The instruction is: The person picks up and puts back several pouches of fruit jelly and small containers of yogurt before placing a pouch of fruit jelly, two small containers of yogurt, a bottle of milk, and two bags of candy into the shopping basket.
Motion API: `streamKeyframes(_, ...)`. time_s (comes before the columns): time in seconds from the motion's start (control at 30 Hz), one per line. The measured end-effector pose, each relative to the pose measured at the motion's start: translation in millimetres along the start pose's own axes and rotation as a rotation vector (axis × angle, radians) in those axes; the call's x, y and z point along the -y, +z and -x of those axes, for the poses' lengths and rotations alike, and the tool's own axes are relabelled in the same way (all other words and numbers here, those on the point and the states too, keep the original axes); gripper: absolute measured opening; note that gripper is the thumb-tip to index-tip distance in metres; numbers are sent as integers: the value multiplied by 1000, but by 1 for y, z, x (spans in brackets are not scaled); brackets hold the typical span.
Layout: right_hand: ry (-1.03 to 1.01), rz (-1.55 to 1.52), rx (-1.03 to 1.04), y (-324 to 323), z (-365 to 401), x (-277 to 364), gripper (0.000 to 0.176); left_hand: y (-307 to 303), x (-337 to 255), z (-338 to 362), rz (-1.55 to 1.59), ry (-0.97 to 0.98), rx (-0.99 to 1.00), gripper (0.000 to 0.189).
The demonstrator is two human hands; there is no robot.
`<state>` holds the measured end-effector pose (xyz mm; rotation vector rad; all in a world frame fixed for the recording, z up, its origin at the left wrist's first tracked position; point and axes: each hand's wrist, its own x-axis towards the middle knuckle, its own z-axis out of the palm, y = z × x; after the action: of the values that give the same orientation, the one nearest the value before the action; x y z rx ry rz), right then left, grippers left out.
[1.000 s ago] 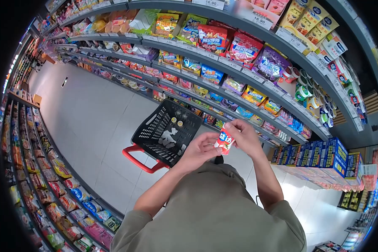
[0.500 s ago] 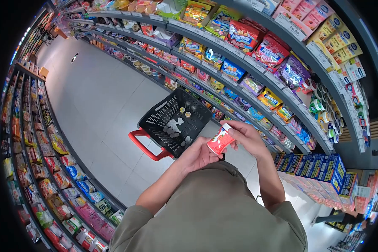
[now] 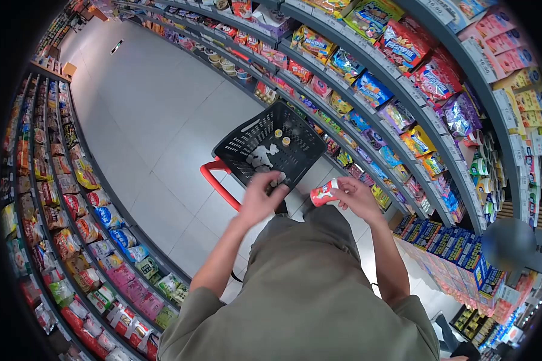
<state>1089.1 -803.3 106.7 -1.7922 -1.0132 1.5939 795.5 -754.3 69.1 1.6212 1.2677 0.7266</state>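
My right hand [image 3: 356, 197] grips a small red and white container [image 3: 324, 194] with a white lid, in front of my body. To the left of it, my left hand [image 3: 262, 195] is raised over the near edge of the black basket [image 3: 235, 144], apart from the container. Its fingers are spread and nothing shows between them. Two small round tubs [image 3: 278, 133] and some crumpled white pieces [image 3: 262, 156] lie inside the basket. The basket's red handle [image 3: 218, 180] sticks out at its near left side.
Shelves of bagged sweets [image 3: 406, 45] curve along the right, with small tubs at their end. More shelves of packaged snacks [image 3: 87, 228] line the left. Stacked blue boxes [image 3: 442, 240] stand at the right. Grey floor tiles [image 3: 144, 108] run between the shelves.
My left hand has let go of the container and moved left, towards the basket. The container stays in my right hand. The view has shifted, with the basket now higher and further right.
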Motion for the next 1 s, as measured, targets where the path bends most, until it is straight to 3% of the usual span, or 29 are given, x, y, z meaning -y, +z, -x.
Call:
streamKeyframes(0.1,-35,48,-98,-2,-35,-34,48,-56,52,-21,-330,51,-396,29)
streamKeyframes(0.2,20,93,-197,1,-81,-59,54,-93,102,-32,-603,-116,-586,39)
streamKeyframes(0.3,100,205,-198,3,-144,-83,60,-98,142,-40,-653,-293,-527,49)
streamKeyframes(0.37,40,551,-279,8,-192,-96,61,-87,158,-45,-623,-363,-504,47)
streamKeyframes(0.43,101,545,-218,13,-242,-109,64,-74,162,-51,-476,-489,-499,42)
streamKeyframes(0.5,137,575,-237,24,-288,-121,72,-72,169,-55,-499,-425,-584,29)
streamKeyframes(0.63,237,619,-221,56,-374,-154,77,-67,195,-52,-368,-429,-633,30)
streamKeyframes(0.7,197,712,-209,72,-424,-195,76,-61,170,-68,-103,-593,-719,33)
streamKeyframes(0.83,298,874,-33,99,-514,-272,70,-58,168,-79,140,-729,-885,37)
streamKeyframes(0.9,274,1003,-218,113,-560,-331,69,-56,166,-85,111,-765,-892,39)
streamKeyframes(1.0,408,948,-261,121,-623,-382,68,-57,173,-69,72,-892,-875,43)
